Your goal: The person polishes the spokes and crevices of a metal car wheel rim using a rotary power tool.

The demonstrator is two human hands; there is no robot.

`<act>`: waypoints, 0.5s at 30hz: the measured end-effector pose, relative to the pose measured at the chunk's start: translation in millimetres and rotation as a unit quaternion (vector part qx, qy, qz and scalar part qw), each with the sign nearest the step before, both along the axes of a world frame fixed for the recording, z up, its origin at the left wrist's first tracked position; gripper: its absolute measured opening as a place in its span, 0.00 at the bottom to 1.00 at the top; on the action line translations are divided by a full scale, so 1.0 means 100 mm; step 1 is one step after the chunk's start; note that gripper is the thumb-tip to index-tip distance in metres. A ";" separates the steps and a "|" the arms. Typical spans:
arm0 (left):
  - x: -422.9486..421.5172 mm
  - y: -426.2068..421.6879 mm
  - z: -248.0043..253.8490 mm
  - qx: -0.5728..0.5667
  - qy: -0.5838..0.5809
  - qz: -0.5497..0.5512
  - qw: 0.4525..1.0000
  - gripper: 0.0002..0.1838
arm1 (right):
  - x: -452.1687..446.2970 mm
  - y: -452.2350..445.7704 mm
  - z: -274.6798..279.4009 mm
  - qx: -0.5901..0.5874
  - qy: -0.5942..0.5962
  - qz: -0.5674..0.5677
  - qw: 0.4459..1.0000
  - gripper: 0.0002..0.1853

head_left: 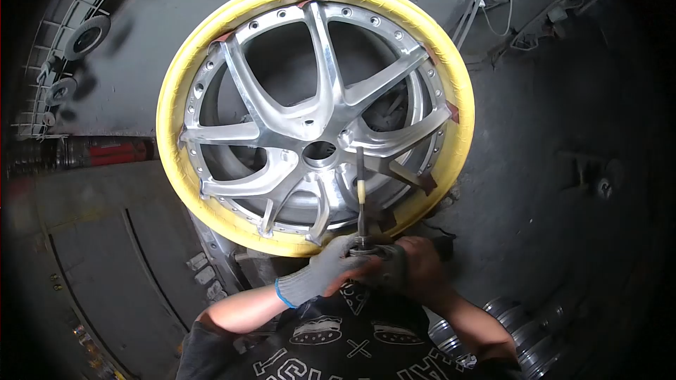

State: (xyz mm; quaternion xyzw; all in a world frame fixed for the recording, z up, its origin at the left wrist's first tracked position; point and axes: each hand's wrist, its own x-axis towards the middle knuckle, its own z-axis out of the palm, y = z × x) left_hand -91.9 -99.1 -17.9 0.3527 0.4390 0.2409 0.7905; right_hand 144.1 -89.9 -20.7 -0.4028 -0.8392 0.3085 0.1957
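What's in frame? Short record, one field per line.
Workpiece: silver spoked wheel, face toward camera
Rim: yellow covering around the outer edge
Tool: thin pale-banded rod, pointing away from the wearer, over the wheel's near half; contact unclear
Left hand: gray-gloved, closed around the rod's near end
Right hand: beside the left; grip unclear
Clothing: dark printed shirt

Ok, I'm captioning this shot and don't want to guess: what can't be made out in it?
All in the head view:
Tool: its body is mostly covered by the left hand and right hand.
Right hand's exact grip: lost in shadow and blur.
Wheel support: mostly hidden beneath the wheel.
Shirt lettering: cut off by the bottom edge.
Shiny metal pieces, lower right: partly behind the right forearm, partly in darkness.
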 end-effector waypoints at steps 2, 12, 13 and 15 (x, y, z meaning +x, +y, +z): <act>-0.21 -0.15 -0.27 -0.038 -0.049 0.018 0.998 0.29 | -0.14 0.00 0.07 -0.006 0.001 0.000 1.000 0.33; -0.11 0.18 0.40 -0.127 -0.079 0.071 0.986 0.16 | -0.22 -0.06 -0.05 -0.003 0.060 -0.039 0.997 0.35; -0.04 0.19 0.44 -0.147 -0.083 0.095 0.981 0.08 | -0.16 -0.06 -0.01 0.015 0.052 -0.031 0.998 0.33; 0.08 0.22 0.44 -0.146 -0.097 0.098 0.980 0.09 | -0.03 0.02 0.11 0.036 0.043 -0.022 0.998 0.32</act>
